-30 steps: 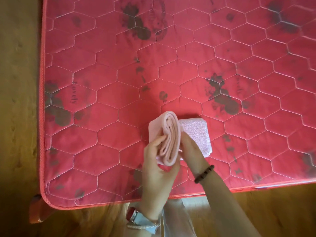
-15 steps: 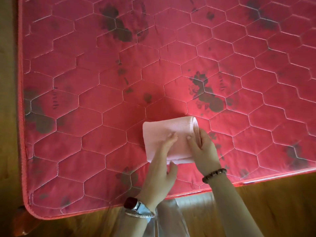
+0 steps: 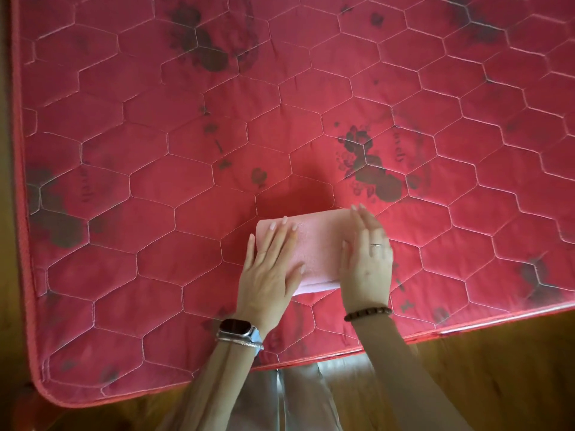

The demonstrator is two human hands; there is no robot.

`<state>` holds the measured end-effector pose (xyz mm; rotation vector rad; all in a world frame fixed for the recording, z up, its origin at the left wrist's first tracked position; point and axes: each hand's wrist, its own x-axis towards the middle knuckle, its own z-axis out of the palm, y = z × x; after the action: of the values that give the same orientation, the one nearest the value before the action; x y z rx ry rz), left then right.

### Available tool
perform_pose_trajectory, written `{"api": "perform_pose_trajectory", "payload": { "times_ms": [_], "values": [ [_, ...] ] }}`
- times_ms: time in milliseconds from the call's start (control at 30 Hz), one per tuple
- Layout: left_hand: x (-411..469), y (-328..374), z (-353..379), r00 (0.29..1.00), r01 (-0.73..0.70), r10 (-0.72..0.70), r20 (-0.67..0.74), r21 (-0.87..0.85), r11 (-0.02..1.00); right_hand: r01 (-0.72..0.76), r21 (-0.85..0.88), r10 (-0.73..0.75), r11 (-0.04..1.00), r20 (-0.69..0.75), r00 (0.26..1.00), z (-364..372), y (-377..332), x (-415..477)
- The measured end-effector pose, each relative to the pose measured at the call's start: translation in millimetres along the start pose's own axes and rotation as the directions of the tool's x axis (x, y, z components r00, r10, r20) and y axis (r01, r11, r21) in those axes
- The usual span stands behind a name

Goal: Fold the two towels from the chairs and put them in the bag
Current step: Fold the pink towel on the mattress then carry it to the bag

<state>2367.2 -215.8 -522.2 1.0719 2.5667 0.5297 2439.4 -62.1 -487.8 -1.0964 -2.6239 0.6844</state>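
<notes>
A pink towel (image 3: pixel 320 244), folded into a small thick rectangle, lies flat on the red quilted mattress (image 3: pixel 186 150) near its front edge. My left hand (image 3: pixel 270 262) rests palm down on the towel's left part, fingers spread and flat. My right hand (image 3: pixel 367 256) lies palm down on the towel's right end, fingers together and straight. Neither hand grips the cloth; both press on top of it. No second towel, chair or bag is in view.
The mattress fills most of the view, with dark flower prints and hexagon stitching. Its front edge (image 3: pixel 342 353) runs just behind my wrists; its left edge and rounded corner (image 3: pixel 46 396) are at the lower left. Wooden floor (image 3: pixel 497 384) shows below and at the left.
A second ago my left hand held the folded half upright; it was laid over onto the rest. Both hands then flattened out on top of the towel.
</notes>
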Motion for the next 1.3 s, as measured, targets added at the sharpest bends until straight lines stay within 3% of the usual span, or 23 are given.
{"api": "perform_pose_trajectory", "payload": {
  "times_ms": [67,200,500,600,700,800,933,1000,1100,1200,1300],
  "values": [
    [2.5,0.2,2.4,1.000,0.002,-0.002,-0.008,0.017,1.000,0.177,-0.058,-0.171,0.982,0.096,0.981,5.9,-3.1,-0.6],
    [1.6,-4.0,6.3,1.000,-0.022,0.022,0.002,0.024,0.999,0.155,-0.092,-0.115,0.984,0.342,0.933,25.2,9.7,-2.0],
    [5.6,-0.6,7.3,1.000,-0.016,0.016,-0.003,-0.100,0.995,0.182,-0.063,-0.145,0.981,0.385,0.911,26.6,22.9,6.7],
    [1.1,2.8,1.2,0.992,0.097,-0.117,-0.054,-0.280,0.955,0.197,-0.075,-0.157,0.978,0.363,0.918,20.3,26.6,3.5],
    [-7.6,4.5,2.2,0.946,0.273,-0.324,-0.002,-0.535,0.800,0.178,-0.069,-0.143,0.981,0.352,0.925,15.6,31.1,-2.7],
    [-15.1,5.4,7.7,0.929,0.330,-0.359,0.094,-0.648,0.686,0.146,-0.048,-0.116,0.988,0.387,0.915,17.5,31.1,-3.3],
    [-15.3,6.5,2.7,0.915,0.331,-0.393,0.090,-0.725,0.604,0.106,0.059,-0.120,0.993,0.401,0.908,15.7,30.3,1.8],
    [-15.8,7.4,-3.0,0.865,0.402,-0.479,0.152,-0.782,0.477,0.004,0.184,-0.078,0.983,0.399,0.913,8.8,28.5,2.6],
    [-13.9,9.1,-17.0,0.769,0.508,-0.562,0.306,-0.826,0.246,-0.264,0.371,0.086,0.890,0.432,0.898,-3.9,22.8,1.6],
    [-11.3,6.3,-22.9,0.719,0.566,-0.534,0.445,-0.821,0.079,-0.493,0.451,0.263,0.744,0.480,0.837,-12.4,25.1,0.1],
    [-7.6,2.7,-23.8,0.688,0.618,-0.468,0.555,-0.786,-0.024,-0.579,0.431,0.312,0.692,0.545,0.778,-14.3,35.7,4.6]
  ]
}}
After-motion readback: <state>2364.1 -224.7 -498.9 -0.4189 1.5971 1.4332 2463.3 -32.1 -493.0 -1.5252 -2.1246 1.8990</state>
